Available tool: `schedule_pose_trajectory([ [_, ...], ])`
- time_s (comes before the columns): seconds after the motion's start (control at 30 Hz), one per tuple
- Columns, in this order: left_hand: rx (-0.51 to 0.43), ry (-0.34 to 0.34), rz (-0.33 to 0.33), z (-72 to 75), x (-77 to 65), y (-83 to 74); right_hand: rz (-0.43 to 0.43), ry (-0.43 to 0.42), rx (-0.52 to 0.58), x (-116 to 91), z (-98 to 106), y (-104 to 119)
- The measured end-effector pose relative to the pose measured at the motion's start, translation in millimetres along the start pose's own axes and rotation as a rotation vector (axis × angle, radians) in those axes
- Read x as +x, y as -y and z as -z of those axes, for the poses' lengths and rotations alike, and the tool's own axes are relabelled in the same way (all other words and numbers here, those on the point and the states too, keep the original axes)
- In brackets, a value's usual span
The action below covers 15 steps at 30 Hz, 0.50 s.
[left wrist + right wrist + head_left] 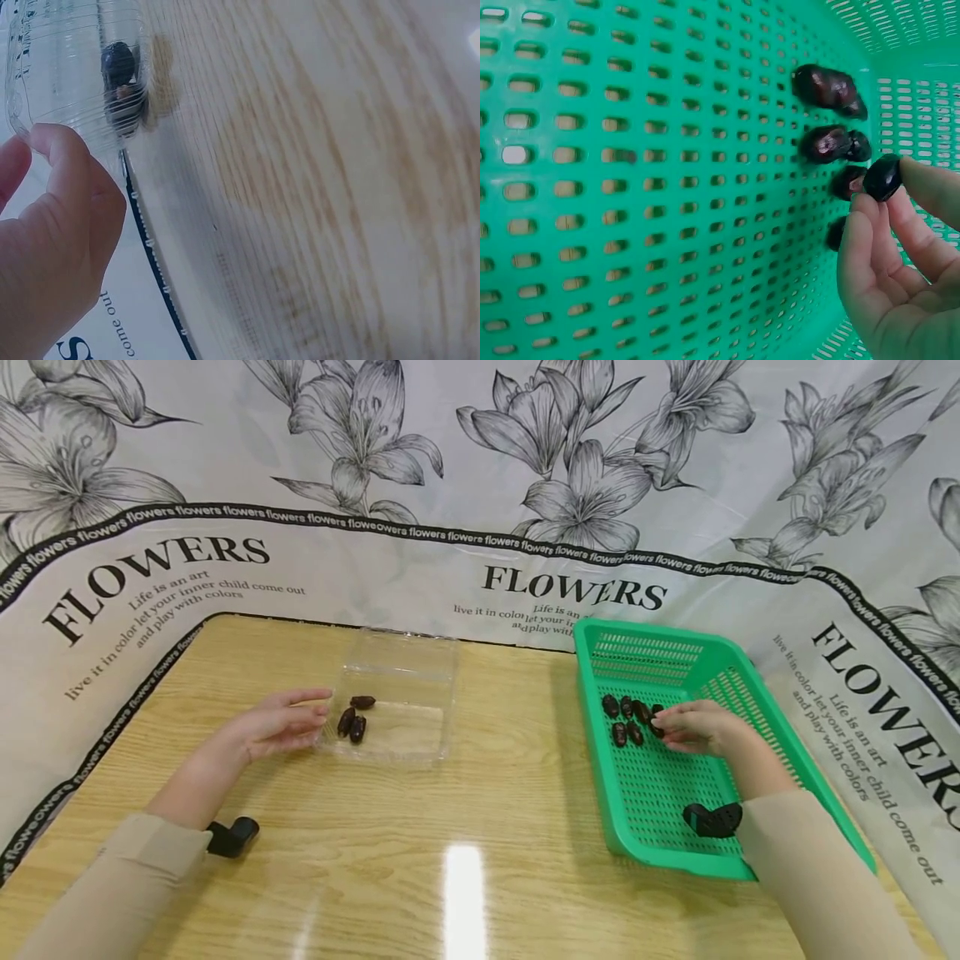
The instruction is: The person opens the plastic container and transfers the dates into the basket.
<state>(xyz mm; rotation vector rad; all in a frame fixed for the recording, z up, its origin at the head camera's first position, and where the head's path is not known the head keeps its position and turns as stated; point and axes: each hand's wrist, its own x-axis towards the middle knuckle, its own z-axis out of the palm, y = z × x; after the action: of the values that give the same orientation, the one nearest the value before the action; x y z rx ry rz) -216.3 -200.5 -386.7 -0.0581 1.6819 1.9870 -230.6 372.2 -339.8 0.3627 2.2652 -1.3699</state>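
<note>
My right hand (693,727) reaches into the green plastic basket (611,802) and pinches a dark date (883,178) between thumb and fingertips. Several more dates (626,707) lie on the basket floor, beside and beneath those fingers. On the left, a clear plastic box (405,747) stands on the table with three dates (358,729) inside, near its left wall. My left hand (281,727) is at that wall, its fingers loosely extended. In the left wrist view, its fingertips meet the corner of the box; whether they bear on it is hard to tell.
Both containers rest on a wood-grain table (510,777), the basket to the right of the box. A white flower-printed cloth (420,568) borders the table at the back and sides. Black wrist devices (712,820) protrude below both sleeves.
</note>
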Motion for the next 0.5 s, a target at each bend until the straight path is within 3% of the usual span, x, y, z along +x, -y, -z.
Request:
schedule_pose_trajectory([
  [0.2, 0.008, 0.003, 0.004, 1.0, -0.9, -1.4, -0.011, 0.008, -0.159, 8.7, -3.7, -4.9],
  [0.5, 0.019, -0.008, 0.008, -0.5, -0.4, -2.2, -0.043, -0.008, -0.242, 10.7, -1.9, -5.4],
])
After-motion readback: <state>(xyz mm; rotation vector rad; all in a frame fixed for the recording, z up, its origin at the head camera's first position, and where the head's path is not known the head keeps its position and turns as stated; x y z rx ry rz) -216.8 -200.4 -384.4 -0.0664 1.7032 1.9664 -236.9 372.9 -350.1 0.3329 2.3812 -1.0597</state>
